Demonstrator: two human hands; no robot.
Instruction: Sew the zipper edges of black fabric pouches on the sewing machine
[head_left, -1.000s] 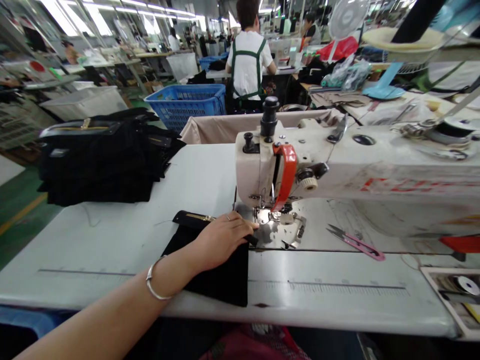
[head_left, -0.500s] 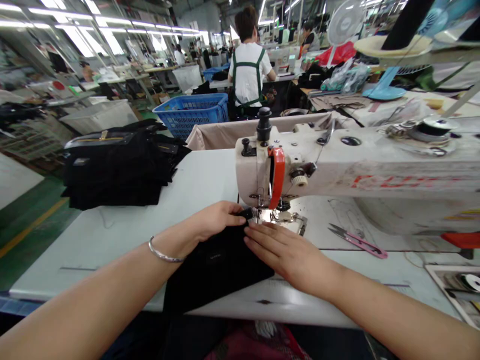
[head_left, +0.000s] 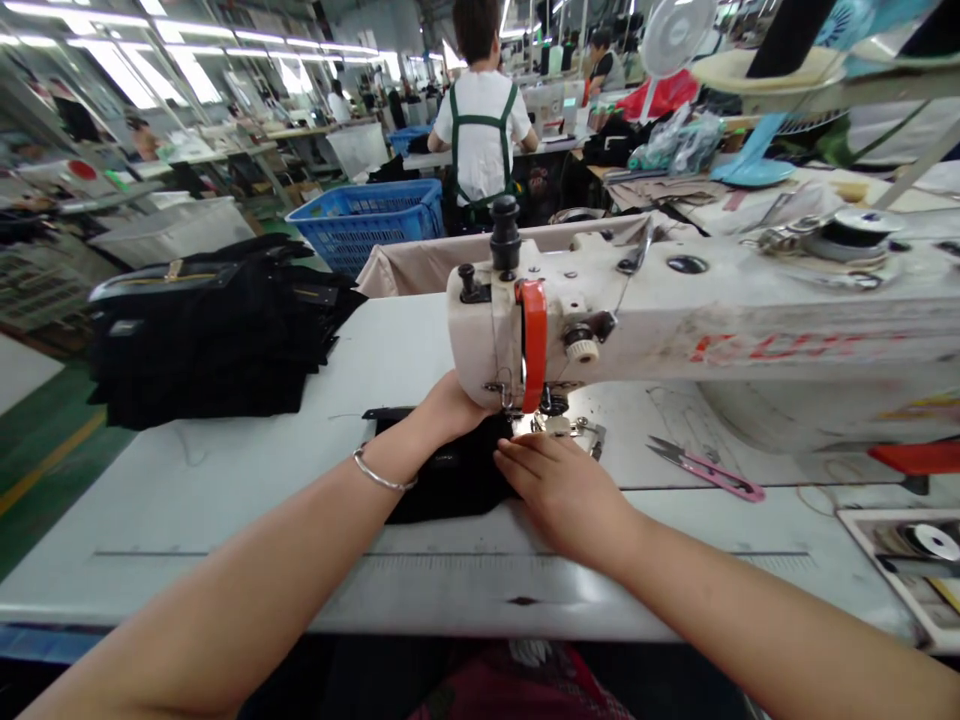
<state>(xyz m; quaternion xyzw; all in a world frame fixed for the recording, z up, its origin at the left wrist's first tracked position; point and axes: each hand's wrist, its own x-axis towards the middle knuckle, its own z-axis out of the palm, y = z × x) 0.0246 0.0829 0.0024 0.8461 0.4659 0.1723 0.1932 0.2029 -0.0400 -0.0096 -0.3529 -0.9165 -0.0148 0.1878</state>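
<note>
I am observing from the head-mounted view. The left hand (head_left: 454,410) rests on a black fabric piece (head_left: 450,475) at centre frame, directly in front of the sewing machine head (head_left: 480,340). Its fingers pass behind the machine head, so I cannot tell whether they are gripping. A silver bangle (head_left: 379,472) sits on the left wrist. The right hand (head_left: 559,490) lies open on the fabric, with its fingers (head_left: 517,458) extended, slightly spread and not closed on anything.

The fabric lies on the white sewing table (head_left: 187,590), its far end at the presser foot (head_left: 559,425). A narrow black strip (head_left: 386,413) projects from under the left hand toward the upper left.

Pink-handled thread snips (head_left: 709,478) lie right of the presser foot. A stack of black bags (head_left: 202,340) sits on the table at the left of the frame. A blue plastic basket (head_left: 367,225) stands beyond the table at upper centre-left. A co-worker (head_left: 480,130) in a white shirt with green straps stands at upper centre, facing away.
</note>
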